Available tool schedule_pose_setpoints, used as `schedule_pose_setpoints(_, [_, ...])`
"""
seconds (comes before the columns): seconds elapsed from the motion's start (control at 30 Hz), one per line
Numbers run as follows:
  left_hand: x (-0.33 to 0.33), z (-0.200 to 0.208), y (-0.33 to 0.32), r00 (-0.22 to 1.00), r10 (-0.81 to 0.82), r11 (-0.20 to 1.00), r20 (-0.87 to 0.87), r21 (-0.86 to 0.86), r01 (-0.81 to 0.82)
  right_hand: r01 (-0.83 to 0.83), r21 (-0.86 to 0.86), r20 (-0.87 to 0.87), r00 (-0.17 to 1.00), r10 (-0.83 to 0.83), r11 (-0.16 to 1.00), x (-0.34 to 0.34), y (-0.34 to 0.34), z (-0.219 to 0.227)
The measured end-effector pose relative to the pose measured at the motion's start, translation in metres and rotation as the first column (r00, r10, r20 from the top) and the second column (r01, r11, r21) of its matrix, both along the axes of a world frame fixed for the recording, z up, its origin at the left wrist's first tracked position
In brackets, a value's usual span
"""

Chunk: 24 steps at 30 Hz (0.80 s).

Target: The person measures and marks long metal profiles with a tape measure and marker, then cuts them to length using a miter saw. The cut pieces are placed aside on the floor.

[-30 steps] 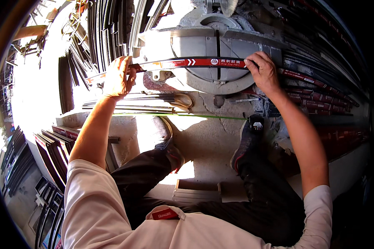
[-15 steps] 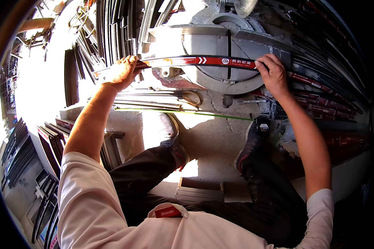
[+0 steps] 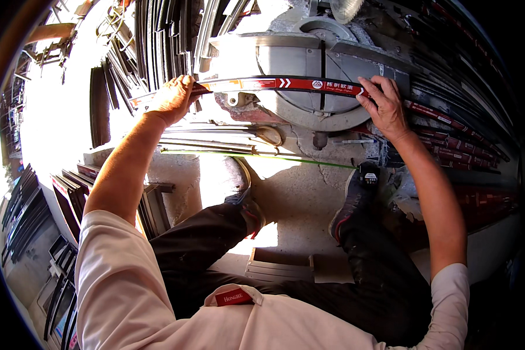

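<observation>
The red-and-black strip (image 3: 262, 84) ran from one hand to the other, bowed by the lens, over the grey saw bed (image 3: 286, 61) and across its dark slot (image 3: 322, 96). Whether it touched the bed or was held just above it could not be told. The left hand (image 3: 174, 100) was closed around it, with a length showing past the outer side of that hand. The right hand (image 3: 385, 108) had thumb and forefinger parted, set about the strip's width near its far part; whether they pressed on it could not be told, nor whether the strip ran on behind that hand.

As far as could be judged, the strip had been laid across and roughly lined up, and little more. The stretch between the hands showed no cut, and the round blade (image 3: 345, 9) stood well beyond them, apart from the strip. Settling it seemed unfinished, with the right fingers loose about it; no clamp could be seen on that stretch.

Nearer the body than the hands, a tape measure (image 3: 368, 175) lay below the right hand with its green tape (image 3: 309, 162) drawn out toward the left, so measuring may have been done or under way. Beyond the left hand stood dark profiles (image 3: 157, 44); red-wrapped lengths (image 3: 449, 150) lay outward of the right.
</observation>
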<state>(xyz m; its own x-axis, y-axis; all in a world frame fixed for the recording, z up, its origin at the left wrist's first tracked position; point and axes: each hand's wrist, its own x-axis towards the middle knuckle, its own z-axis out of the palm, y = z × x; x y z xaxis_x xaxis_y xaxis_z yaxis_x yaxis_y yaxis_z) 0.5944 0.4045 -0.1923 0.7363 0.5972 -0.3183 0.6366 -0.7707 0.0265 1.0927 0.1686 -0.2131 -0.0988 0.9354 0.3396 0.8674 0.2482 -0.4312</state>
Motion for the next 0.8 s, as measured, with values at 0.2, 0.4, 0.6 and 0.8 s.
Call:
schedule_pose_setpoints(0.2, [0.006, 0.005, -0.002, 1.000, -0.011, 1.000, -0.010, 0.008, 0.011, -0.042, -0.073, 0.101, 0.994, 0.049, 0.996, 0.003, 0.000, 0.012])
schedule_pose_setpoints(0.4, [0.005, 0.006, -0.004, 1.000, 0.015, 1.000, 0.016, 0.008, -0.015, -0.072, -0.106, 0.462, 0.879, 0.113, 0.992, -0.002, 0.003, 0.029])
schedule_pose_setpoints(0.6, [0.011, 0.010, -0.004, 0.999, 0.031, 0.999, -0.032, -0.019, -0.031, -0.060, -0.117, 0.701, 0.702, 0.125, 0.991, -0.013, 0.003, 0.031])
schedule_pose_setpoints(0.8, [0.002, 0.002, 0.001, 0.998, 0.057, 0.995, 0.002, -0.078, -0.057, -0.034, -0.164, 0.783, 0.603, 0.151, 0.986, -0.023, 0.006, 0.036])
